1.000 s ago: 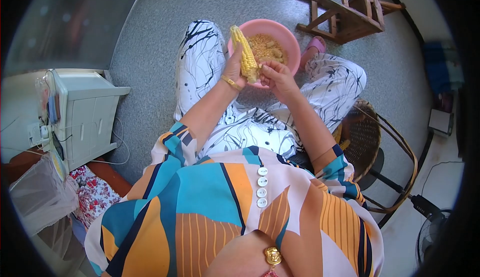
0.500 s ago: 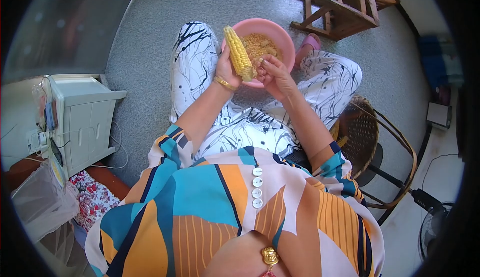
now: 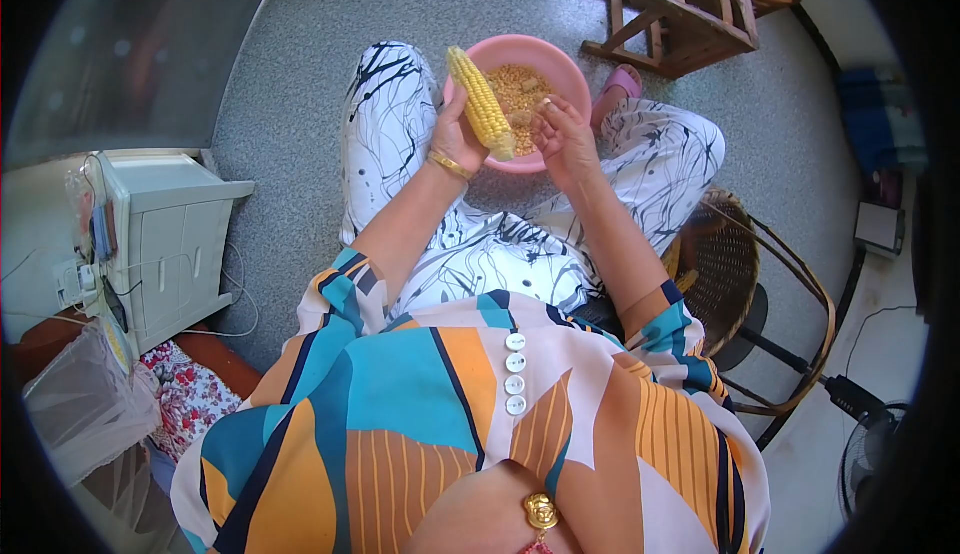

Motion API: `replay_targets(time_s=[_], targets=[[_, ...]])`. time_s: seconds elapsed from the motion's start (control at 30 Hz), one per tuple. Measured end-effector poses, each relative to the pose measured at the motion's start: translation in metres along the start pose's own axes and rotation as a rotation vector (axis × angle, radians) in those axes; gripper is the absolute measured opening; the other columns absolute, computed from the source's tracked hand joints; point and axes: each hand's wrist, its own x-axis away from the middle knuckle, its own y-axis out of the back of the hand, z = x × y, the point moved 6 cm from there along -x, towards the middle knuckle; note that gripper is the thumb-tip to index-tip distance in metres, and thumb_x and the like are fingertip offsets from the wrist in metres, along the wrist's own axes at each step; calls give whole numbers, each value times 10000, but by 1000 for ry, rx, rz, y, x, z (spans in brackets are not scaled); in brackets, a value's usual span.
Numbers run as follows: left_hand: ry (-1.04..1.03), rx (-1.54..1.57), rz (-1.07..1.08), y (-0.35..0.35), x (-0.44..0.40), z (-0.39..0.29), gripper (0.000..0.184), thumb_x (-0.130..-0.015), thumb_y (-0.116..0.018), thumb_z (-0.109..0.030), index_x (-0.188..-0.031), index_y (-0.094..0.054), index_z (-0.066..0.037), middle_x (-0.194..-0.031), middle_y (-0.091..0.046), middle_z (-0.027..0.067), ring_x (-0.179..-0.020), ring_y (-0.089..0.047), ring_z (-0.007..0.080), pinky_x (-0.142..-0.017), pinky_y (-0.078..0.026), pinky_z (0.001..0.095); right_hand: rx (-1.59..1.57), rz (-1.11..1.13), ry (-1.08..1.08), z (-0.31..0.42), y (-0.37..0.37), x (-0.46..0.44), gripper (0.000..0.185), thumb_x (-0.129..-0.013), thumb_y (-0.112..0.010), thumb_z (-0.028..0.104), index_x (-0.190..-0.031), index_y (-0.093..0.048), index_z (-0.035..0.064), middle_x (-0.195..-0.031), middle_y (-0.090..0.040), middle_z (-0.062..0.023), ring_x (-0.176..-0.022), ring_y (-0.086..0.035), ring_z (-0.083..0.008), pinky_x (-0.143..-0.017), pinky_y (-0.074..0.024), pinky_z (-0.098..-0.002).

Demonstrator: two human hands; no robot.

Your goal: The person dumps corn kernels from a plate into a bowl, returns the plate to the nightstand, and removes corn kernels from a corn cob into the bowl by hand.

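My left hand (image 3: 459,136) is closed around the lower side of a corn cob (image 3: 481,104), which is still covered in yellow kernels and tilts over the rim of a pink basin (image 3: 570,74). Loose corn kernels (image 3: 515,84) and some bits of husk or silk lie in the basin. My right hand (image 3: 566,140) is over the basin's near right side, a little apart from the cob. Its fingers are curled together with the thumb; whether anything small is between them is hidden.
A wooden stool (image 3: 690,14) lies on its side beyond the basin. To my right stands a woven basket (image 3: 722,264) with corn inside, near a black fan (image 3: 868,434). A white cabinet (image 3: 175,244) is on my left, with a cable on the floor.
My right hand has moved off the cob's lower end, to the right. The cob has turned slightly in my left hand, which stays almost in place.
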Motion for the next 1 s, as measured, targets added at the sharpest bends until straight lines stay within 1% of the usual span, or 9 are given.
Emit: replay_targets(time_s=[0.2,0.4,0.6,0.7,0.8,0.87,0.9,0.97,1.0], targets=[[5,-26,-17,-2,1,1,458,-802,-575,-360,-1146,-440,-89,-986,-554,116,-913,-548,254,-831,-449,420,4,-56,96,5,9,-4,339,-816,-521,55,-1134,-405,35,-1024,-537,-104,-857,-558,-170,-673,-463,-265],[25,-24,-8,-2,2,2,480,-782,-607,-350,-1154,-434,-101,-1003,-550,119,-938,-546,257,-849,-444,423,25,-17,135,12,3,-3,597,-787,-497,20,-1312,-211,20,-1202,-439,-143,-1030,-489,-200,-783,-425,-277],[24,-36,4,-3,2,3,517,-779,-611,-350,-1186,-408,-105,-1045,-532,114,-991,-520,254,-878,-424,425,137,34,190,14,5,-7,680,-787,-486,85,-1362,-123,62,-1250,-405,-108,-1087,-441,-208,-862,-362,-327],[17,-56,48,-4,2,3,500,-804,-582,-332,-1205,-392,-102,-1068,-519,113,-1020,-502,245,-906,-402,410,268,6,52,7,3,-7,713,-802,-525,189,-1370,-108,79,-1252,-403,-97,-1097,-424,-198,-870,-359,-359],[-35,-152,121,-12,5,2,460,-839,-541,-294,-1218,-378,-88,-1075,-511,107,-1029,-492,226,-923,-388,375,366,50,-200,-20,-7,0,741,-791,-584,279,-1360,-152,85,-1225,-414,-101,-1036,-464,-177,-775,-426,-335],[-103,-262,145,-23,10,3,433,-862,-513,-260,-1226,-368,-74,-1080,-507,97,-1030,-487,205,-926,-382,347,523,170,-102,-22,-23,13,668,-790,-598,301,-1313,-253,70,-1157,-458,-98,-946,-508,-157,-688,-453,-292],[-60,-372,148,-23,11,5,390,-866,-508,-246,-1191,-398,-61,-1065,-515,96,-1011,-496,192,-914,-383,332,600,230,-52,-20,-31,17,634,-790,-606,312,-1289,-304,62,-1124,-481,-97,-900,-530,-147,-644,-467,-271],[30,-594,153,-21,12,9,311,-874,-499,-219,-1121,-459,-34,-1034,-529,94,-973,-512,165,-891,-384,303,601,181,-73,-13,-27,17,524,-796,-602,285,-1211,-386,48,-1031,-521,-80,-815,-553,-132,-601,-469,-237],[-167,-823,140,-25,13,-2,278,-871,-502,-202,-1089,-481,-30,-1022,-534,84,-950,-519,154,-865,-396,294,600,154,-82,-11,-24,17,471,-799,-600,271,-1172,-427,41,-985,-542,-72,-772,-564,-124,-579,-470,-220]])
